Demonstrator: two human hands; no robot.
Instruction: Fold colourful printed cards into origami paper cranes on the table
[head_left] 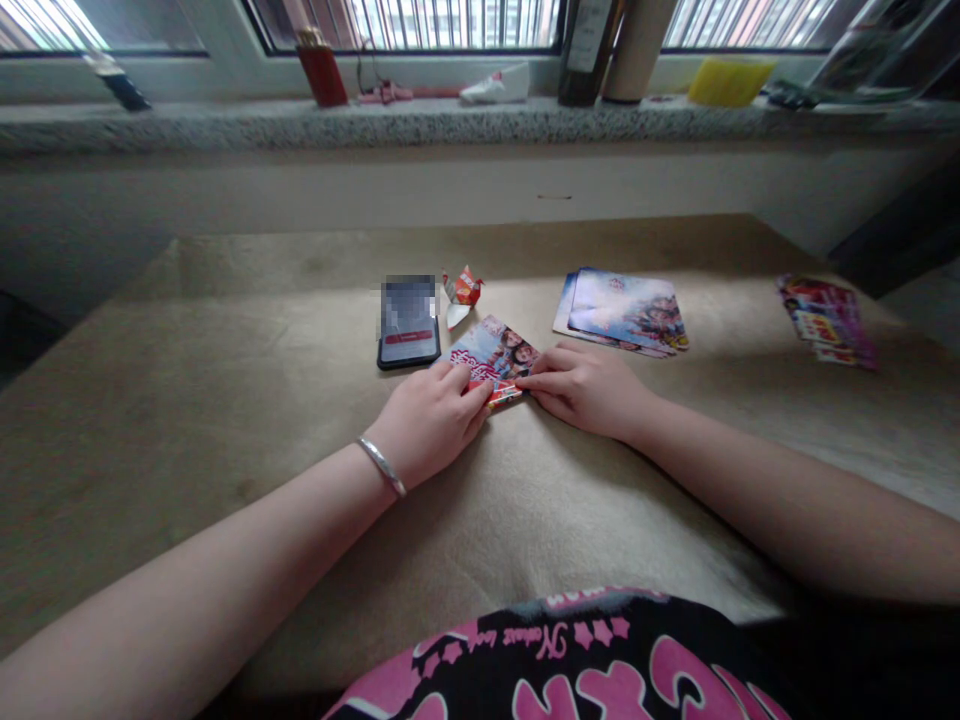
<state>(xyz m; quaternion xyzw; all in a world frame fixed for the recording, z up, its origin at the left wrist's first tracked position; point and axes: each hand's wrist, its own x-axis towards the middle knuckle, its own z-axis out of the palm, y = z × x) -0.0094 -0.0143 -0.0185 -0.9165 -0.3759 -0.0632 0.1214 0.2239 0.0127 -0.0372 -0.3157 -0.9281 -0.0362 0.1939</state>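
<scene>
A colourful printed paper sheet [496,352] lies on the tan table [225,400] in front of me. My left hand [429,420], with a silver bangle on its wrist, has curled fingers pressing down on the sheet's near left edge. My right hand [585,388] pinches the near right corner, index finger stretched along the fold. A small folded red-and-white paper figure [463,290] stands just behind the sheet, and a black phone [408,321] lies flat to its left.
A stack of blue printed sheets [626,312] lies right of centre, and more pink printed sheets [825,318] near the right edge. The stone windowsill [225,125] behind carries a red cup [322,72], a dark bottle [589,50] and a yellow container [729,80].
</scene>
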